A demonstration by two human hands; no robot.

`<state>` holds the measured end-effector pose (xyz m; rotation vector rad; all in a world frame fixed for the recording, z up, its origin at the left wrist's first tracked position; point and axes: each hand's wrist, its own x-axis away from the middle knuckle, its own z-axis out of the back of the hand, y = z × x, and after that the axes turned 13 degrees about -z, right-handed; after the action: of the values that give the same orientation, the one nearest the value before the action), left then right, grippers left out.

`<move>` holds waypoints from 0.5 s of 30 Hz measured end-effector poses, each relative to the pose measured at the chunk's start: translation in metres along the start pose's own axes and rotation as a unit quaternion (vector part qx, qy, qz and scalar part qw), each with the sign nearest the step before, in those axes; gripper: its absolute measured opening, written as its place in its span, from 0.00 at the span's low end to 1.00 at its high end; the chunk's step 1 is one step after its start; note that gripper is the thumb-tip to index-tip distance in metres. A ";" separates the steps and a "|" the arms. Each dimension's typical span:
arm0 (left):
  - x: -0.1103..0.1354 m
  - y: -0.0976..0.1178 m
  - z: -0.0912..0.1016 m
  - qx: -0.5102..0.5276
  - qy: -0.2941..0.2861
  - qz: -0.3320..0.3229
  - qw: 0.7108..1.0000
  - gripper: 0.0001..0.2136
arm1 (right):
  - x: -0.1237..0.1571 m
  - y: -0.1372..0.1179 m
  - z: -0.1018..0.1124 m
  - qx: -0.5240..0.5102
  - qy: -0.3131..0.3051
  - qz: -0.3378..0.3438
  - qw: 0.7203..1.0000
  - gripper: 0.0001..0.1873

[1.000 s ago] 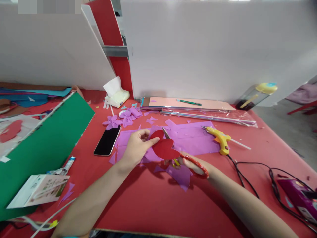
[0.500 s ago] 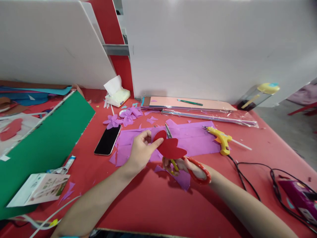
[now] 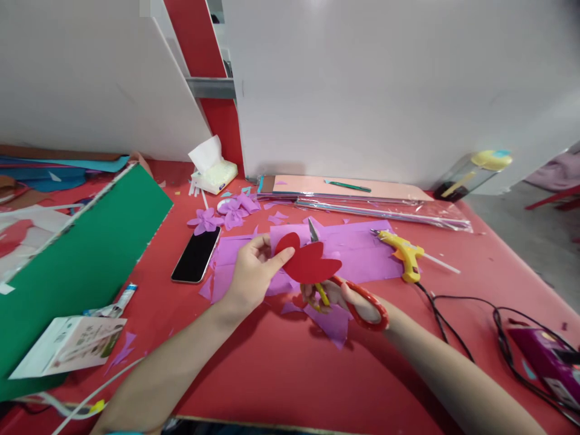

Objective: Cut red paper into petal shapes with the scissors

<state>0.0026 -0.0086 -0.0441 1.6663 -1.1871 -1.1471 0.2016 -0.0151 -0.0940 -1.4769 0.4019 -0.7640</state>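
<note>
My left hand [image 3: 254,266] pinches a red petal-shaped paper cutout [image 3: 308,263] together with a piece of purple paper [image 3: 290,231] behind it, thumb on the red side. Red-and-yellow-handled scissors [image 3: 366,302] are in my right hand [image 3: 338,295], its fingers through the loops. The blades pass behind the red cutout, and their tips show above it beside the purple piece. Beneath both hands lies a larger purple sheet [image 3: 362,248] with loose purple scraps [image 3: 333,326] around it.
A yellow glue gun [image 3: 408,254] lies right of the sheet, its black cord trailing toward me. At left are a phone [image 3: 196,257], purple paper flowers [image 3: 205,221], tissues [image 3: 217,175] and a green board [image 3: 90,272]. Wrapped paper packs [image 3: 385,208] lie behind.
The red cutout and purple piece have shifted slightly left with my left hand. More of the purple piece shows above the red cutout. The scissors have moved slightly right.
</note>
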 end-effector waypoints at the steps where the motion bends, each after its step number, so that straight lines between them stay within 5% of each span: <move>1: -0.001 0.001 0.000 0.013 0.007 -0.010 1.000 0.10 | -0.001 0.000 0.001 -0.014 -0.005 0.001 1.000 0.36; 6: -0.006 0.006 0.001 0.047 0.036 -0.031 0.998 0.09 | -0.004 0.002 0.004 -0.128 0.002 0.027 0.991 0.31; 11: -0.004 0.003 0.003 0.020 0.012 -0.020 1.000 0.09 | -0.010 -0.001 0.003 -0.234 0.123 0.066 0.962 0.17; 15: -0.002 -0.002 0.005 -0.088 -0.020 -0.021 0.996 0.10 | -0.010 -0.010 0.002 -0.242 0.224 0.084 0.940 0.18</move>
<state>-0.0022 -0.0069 -0.0473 1.5468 -1.0479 -1.2783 0.1933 -0.0064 -0.0858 -1.6865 1.1137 -0.9044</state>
